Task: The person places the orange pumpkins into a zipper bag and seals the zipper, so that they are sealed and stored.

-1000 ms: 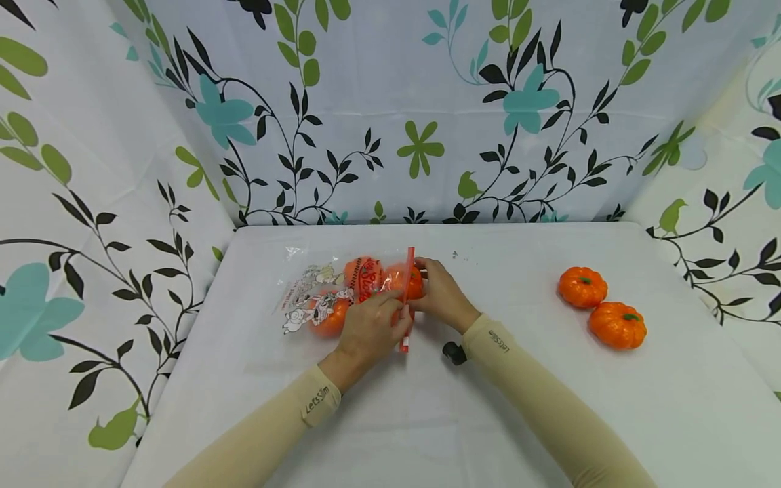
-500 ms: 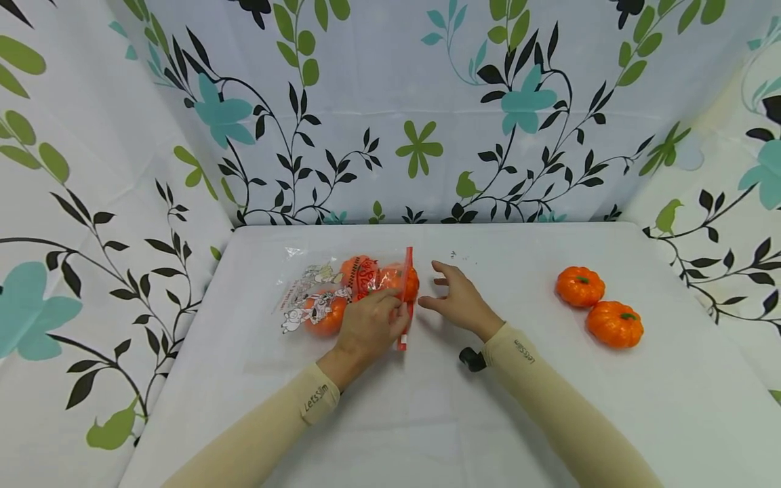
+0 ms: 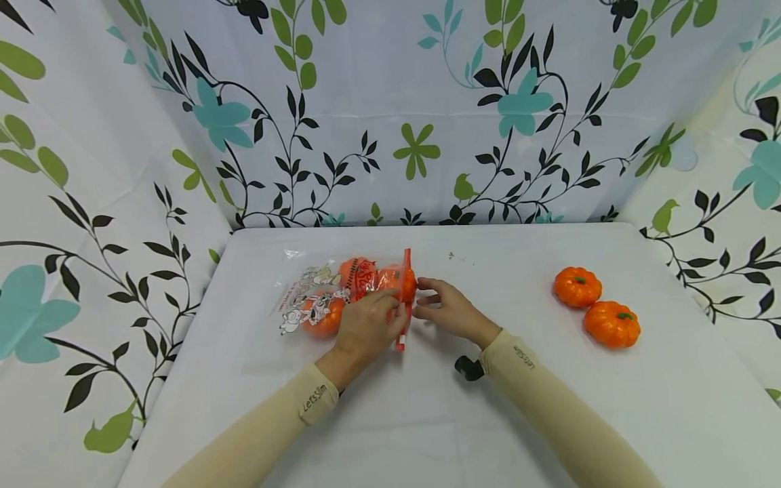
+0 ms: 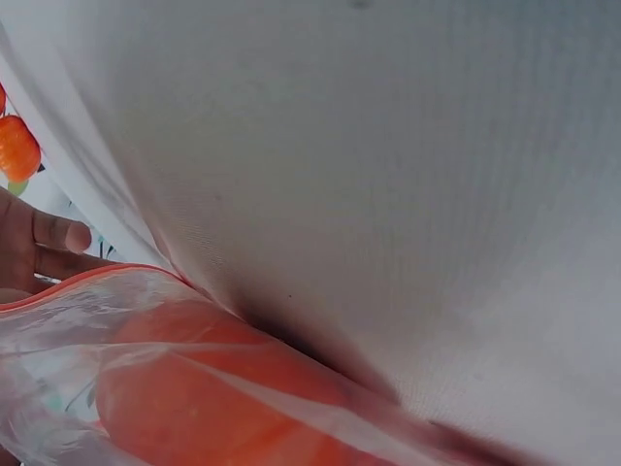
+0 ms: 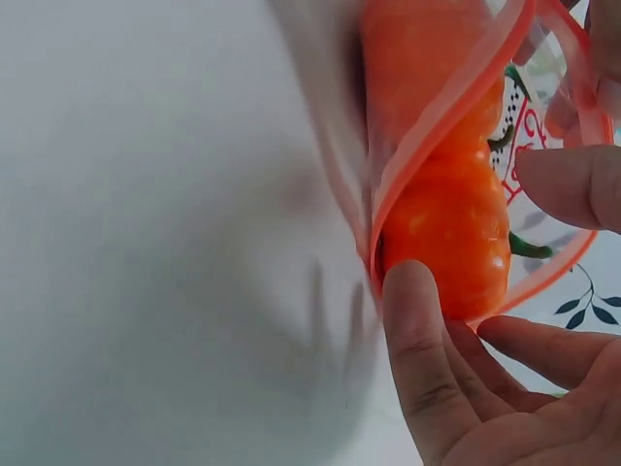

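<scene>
A clear zip bag (image 3: 308, 279) with a red zip edge (image 3: 406, 261) lies on the table in the head view, holding several small orange pumpkins. My left hand (image 3: 372, 324) pinches the bag's mouth near the zip. In the right wrist view the mouth gapes, and a pumpkin (image 5: 446, 233) sits just inside it. My right hand (image 3: 453, 310) is at the opening, its extended fingertips (image 5: 412, 291) touching that pumpkin. Much of the left hand's grip is hidden in the left wrist view, where the bag (image 4: 58, 340) fills the lower part.
Two more orange pumpkins, one farther back (image 3: 577, 287) and one nearer (image 3: 612, 324), stand side by side on the right of the white table (image 3: 525, 407). A leaf-patterned curtain (image 3: 366, 102) surrounds the table's back and sides. A black wrist camera (image 3: 469, 368) is by the right cuff.
My right hand drew back to the right from the bag's mouth with fingers spread, then came back left to the pumpkin there. My left hand has kept its pinch on the bag.
</scene>
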